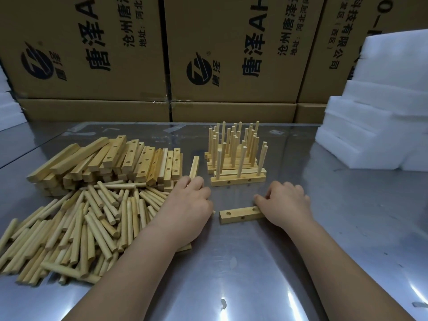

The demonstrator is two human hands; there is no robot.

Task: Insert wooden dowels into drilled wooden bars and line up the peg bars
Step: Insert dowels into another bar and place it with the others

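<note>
**Head view: flat indoor light, moderate to dim, cool cast, wide-angle lens.**
The steel worktop (324, 228) mirrors the room, with small hard glints near the lower edge and lower right corner. A dull reflection of the cartons (115, 54) runs along its far side. The white foam blocks (375, 107) are the brightest item, bluish, with surface detail nearly washed out. Shadows are soft and short under the forearms (148, 262) and the dowel heap (81, 228). The centre is reasonably sharp, with slight softness throughout. Carton edges lean outward, worktop edges bow, and the forearms stretch wide toward the bottom corners.
</note>
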